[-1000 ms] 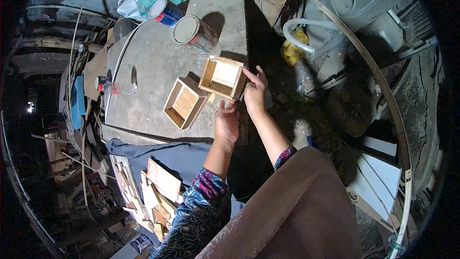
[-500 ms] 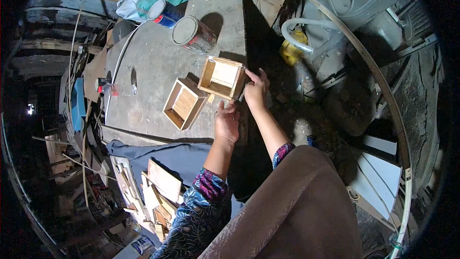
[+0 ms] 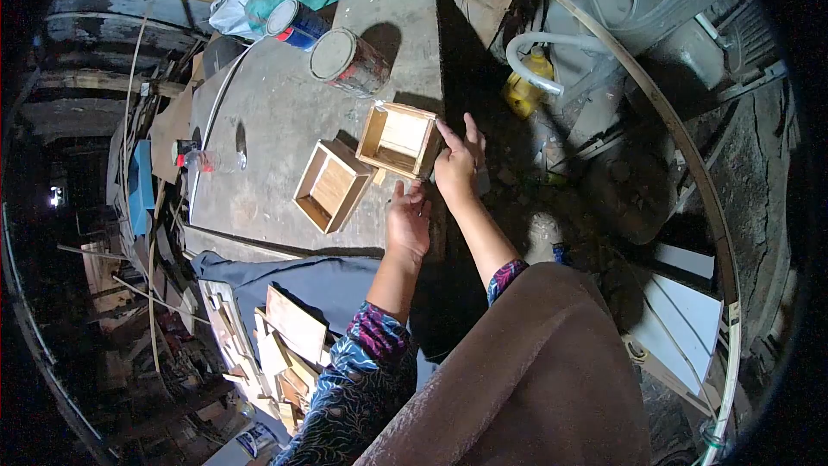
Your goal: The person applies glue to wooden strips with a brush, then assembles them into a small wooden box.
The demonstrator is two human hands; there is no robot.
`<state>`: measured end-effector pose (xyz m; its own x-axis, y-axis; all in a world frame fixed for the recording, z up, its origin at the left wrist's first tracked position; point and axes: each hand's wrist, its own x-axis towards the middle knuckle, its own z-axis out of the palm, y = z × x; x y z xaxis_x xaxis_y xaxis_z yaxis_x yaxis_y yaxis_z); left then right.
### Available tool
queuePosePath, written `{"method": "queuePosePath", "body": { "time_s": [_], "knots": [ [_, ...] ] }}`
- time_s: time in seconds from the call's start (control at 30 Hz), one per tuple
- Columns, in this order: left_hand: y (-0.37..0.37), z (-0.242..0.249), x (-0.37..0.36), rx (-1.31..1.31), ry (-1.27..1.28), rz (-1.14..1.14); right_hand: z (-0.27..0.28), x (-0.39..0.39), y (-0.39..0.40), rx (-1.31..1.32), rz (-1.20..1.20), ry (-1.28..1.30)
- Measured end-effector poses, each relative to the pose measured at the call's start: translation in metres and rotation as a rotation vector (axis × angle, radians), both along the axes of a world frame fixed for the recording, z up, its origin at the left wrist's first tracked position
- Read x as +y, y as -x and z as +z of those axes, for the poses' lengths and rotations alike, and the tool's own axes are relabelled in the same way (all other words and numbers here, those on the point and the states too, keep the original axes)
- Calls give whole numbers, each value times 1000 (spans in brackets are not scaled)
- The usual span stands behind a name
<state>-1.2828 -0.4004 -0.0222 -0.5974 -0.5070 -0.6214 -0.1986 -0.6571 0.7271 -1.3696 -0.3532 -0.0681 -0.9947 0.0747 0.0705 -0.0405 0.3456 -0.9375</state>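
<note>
A small open wooden box [image 3: 398, 131] rests near the edge of the grey worktable [image 3: 259, 198]. My right hand [image 3: 457, 164] is at its right side, with a fingertip against the upper right corner and the other fingers spread. Below the box's lower corner, my left hand [image 3: 408, 223] is turned palm up, its loosely bent fingers close to the edge; whether they touch it is hard to tell. A second open wooden box [image 3: 332, 185] stands tilted in view to the left, beside the first. A small wood piece [image 3: 379, 176] shows between the two.
Two paint cans, one grey-lidded [image 3: 349, 62] and one blue [image 3: 297, 24], stand farther back. A clear bottle [image 3: 207, 160] lies at the left. Wood offcuts [image 3: 289, 336] are piled near my left arm. A yellow container [image 3: 528, 86] sits on the floor beyond the table edge.
My right hand has shifted slightly left and its fingers have spread wider. The left hand and both boxes have stayed nearly still.
</note>
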Motion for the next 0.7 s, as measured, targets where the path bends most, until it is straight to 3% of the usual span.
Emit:
{"method": "queuePosePath", "body": {
  "time_s": [0.17,0.3,0.7],
  "knots": [
    [0,-3,-2,-6,-3,-6,-12,0,0,88,-10,-35],
    [0,-1,0,-10,3,-14,-20,-4,-1,15,-64,-91],
    [0,0,0,-5,-10,-4,-31,-12,3,-88,-37,110]
  ]
}}
